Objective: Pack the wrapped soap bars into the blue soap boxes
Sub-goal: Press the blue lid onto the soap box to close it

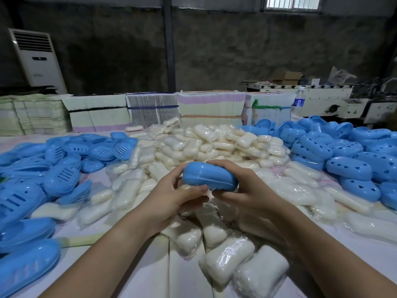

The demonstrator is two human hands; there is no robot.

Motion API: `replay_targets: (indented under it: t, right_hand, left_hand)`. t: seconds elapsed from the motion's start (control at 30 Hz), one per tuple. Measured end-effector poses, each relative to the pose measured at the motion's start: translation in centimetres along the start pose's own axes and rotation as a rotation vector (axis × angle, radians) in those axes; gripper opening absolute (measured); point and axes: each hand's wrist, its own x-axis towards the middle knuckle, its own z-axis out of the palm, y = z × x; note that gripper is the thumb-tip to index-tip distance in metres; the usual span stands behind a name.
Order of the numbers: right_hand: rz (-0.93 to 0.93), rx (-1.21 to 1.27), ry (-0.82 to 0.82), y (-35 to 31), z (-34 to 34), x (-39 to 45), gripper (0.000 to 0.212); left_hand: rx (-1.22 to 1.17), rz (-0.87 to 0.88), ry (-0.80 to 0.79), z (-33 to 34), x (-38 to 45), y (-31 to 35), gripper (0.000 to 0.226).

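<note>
A closed blue soap box (209, 177) is held in the air above the middle of the table. My left hand (171, 196) grips its left end, thumb under it and fingers over the top. My right hand (242, 186) grips its right end, fingers curled over the far side and thumb below. Whether a bar is inside is hidden. Wrapped white soap bars (214, 140) lie heaped across the table's middle, with several more (227, 257) just under my wrists.
Blue slotted box halves (53, 160) are piled on the left, blue pieces with heart-shaped holes (348, 151) on the right. Bundled flat cartons (150, 110) line the far edge, with a water bottle (298, 103). An air conditioner (36, 61) stands at the back left.
</note>
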Motion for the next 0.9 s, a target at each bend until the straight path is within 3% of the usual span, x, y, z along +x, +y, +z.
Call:
replay_targets:
  t: [0.13,0.33,0.57,0.9]
  right_hand:
    - [0.033,0.084,-0.059,-0.15,-0.15,-0.19,0.051]
    - [0.014,0.053,0.001,-0.26,0.08,-0.17,0.048]
    - [-0.017,0.075,0.089,-0.21,-0.18,-0.04,0.041]
    - [-0.015,0.100,0.088,-0.05,-0.47,-0.12,0.042]
  left_hand:
    - [0.268,0.124,0.032,-0.21,0.01,-0.03,0.053]
    - [0.627,0.330,0.111,-0.81,0.01,-0.20,0.052]
    - [0.640,0.377,0.136,-0.92,0.05,0.17,0.049]
    - [0.669,0.411,0.109,-0.86,0.03,-0.02,0.045]
